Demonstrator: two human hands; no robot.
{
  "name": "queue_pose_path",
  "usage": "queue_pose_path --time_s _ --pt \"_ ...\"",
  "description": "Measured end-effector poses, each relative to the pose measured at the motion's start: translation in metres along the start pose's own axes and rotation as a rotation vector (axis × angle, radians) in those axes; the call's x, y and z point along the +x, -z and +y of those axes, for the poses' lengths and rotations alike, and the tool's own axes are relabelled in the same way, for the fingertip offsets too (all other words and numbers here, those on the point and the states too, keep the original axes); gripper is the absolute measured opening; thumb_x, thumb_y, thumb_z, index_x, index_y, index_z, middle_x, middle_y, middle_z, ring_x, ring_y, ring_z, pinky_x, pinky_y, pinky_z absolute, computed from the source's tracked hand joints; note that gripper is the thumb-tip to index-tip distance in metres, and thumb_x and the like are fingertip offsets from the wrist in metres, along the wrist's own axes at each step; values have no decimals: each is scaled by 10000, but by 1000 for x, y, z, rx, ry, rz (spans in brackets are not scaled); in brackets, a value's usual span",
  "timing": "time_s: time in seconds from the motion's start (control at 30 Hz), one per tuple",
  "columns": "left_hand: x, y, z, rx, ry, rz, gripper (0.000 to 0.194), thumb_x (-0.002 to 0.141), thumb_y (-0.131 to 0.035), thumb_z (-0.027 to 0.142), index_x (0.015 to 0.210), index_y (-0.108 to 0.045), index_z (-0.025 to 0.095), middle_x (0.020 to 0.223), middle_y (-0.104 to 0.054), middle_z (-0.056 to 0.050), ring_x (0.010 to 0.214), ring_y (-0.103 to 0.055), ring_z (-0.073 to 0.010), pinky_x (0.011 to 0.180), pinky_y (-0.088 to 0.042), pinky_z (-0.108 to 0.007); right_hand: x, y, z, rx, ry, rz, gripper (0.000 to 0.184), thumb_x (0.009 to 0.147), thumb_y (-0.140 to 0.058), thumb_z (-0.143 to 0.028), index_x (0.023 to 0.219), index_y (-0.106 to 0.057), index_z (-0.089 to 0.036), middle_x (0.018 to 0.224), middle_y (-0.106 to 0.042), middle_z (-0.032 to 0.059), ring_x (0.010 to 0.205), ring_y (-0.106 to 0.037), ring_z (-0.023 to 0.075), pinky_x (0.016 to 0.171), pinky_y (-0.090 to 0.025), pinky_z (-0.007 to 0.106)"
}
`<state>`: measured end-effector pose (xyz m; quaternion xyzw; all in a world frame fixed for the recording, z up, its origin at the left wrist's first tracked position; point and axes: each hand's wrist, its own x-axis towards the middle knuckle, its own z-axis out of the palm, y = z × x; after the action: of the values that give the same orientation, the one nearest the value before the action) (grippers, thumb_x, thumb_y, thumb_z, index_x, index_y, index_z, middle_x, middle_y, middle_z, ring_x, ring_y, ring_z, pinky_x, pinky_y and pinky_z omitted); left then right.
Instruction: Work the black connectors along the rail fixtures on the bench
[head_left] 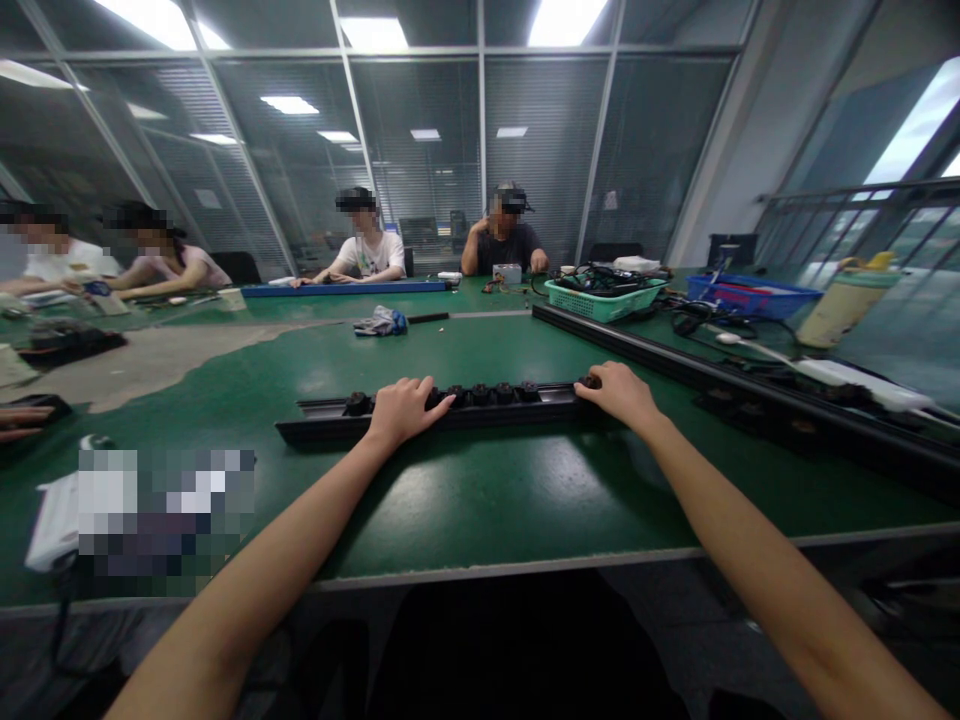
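Note:
A long black channel-shaped rail (330,430) lies crosswise on the green table in front of me. Several small black knob-like parts (504,393) sit in a row inside its trough. My left hand (405,410) is closed over the left half of the rail, thumb along the near side and fingertips hidden behind it. At the rail's right end, my right hand (621,392) pinches a small black part (594,382), mostly covered by the fingers.
A longer black rail (675,385) runs diagonally on the right. Beyond it stand a green basket (604,300) of cables, a blue bin (754,295) and a pale bottle (847,305). A crumpled cloth (381,321) lies farther back. Several people sit across the table.

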<state>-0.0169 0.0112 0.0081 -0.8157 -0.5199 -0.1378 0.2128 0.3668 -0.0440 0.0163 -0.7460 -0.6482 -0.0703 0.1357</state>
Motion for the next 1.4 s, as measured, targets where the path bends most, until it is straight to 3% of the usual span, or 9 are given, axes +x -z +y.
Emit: queue_pose_path --time_s 1.4 --pt "0 -3 -1 6 -12 20 695 1016 -262 732 990 -676 175 949 -740 -152 892 -692 -307 645 -383 -320 1 1 6 -42 -45 -34 424 985 -530 -544 1058 -750 -190 1168 -686 137 1093 -629 275 781 -476 325"
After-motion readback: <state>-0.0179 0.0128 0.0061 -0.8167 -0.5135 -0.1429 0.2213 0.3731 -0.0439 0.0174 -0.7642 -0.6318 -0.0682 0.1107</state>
